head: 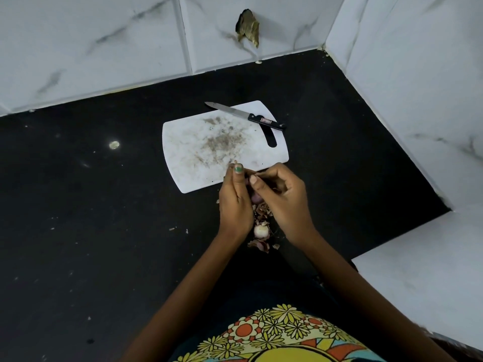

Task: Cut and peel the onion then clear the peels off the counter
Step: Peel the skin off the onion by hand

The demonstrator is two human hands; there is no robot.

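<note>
Both hands meet at the centre of the view, just below the 6 o'clock edge of the white cutting board (209, 150). The left hand (234, 197) is curled around the onion (255, 197), of which only a purplish sliver shows between the palms. The right hand (281, 194) pinches a strip of dry skin at the top of the onion, thumb and forefinger closed on it. Loose peels (261, 212) lie on the black counter (104, 231) directly under the hands, toward 6 o'clock, along with a pale cut piece (261, 231) — probably the trimmed end. The knife (245, 115) rests idle at 12 o'clock, across the board's far corner.

The onion is probably light and firm, but slick once the papery layer is off, so it wants a cupped grip. The skin is thin and brittle — it likely tears in flakes, and is best taken at a cut edge.
</note>
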